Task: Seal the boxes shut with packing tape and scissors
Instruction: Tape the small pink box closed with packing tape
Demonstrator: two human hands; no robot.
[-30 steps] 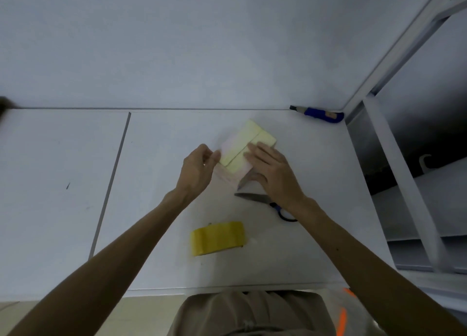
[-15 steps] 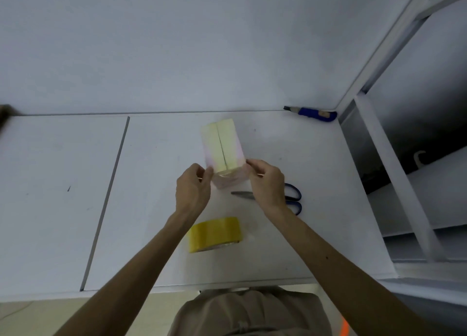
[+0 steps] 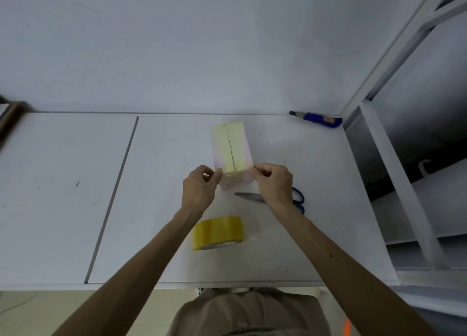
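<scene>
- box (image 3: 231, 148): pale yellow top, two flaps meeting at a centre seam. It stands on the table (image 3: 164, 159), between the two hands and reaching away beyond them.
- left hand (image 3: 199, 188): fingers curled, thumb and forefinger pinching the box's near left corner.
- right hand (image 3: 274, 181): fingers curled, fingertips pinching the box's near right corner.
- scissors (image 3: 249, 197): flat on the table, partly under the right hand, blade tip pointing toward the left hand.
- tape roll (image 3: 218, 232): yellow, on the table behind the hands, between the forearms.
- blue knife (image 3: 319, 118): well beyond the right hand, by the wall.
</scene>
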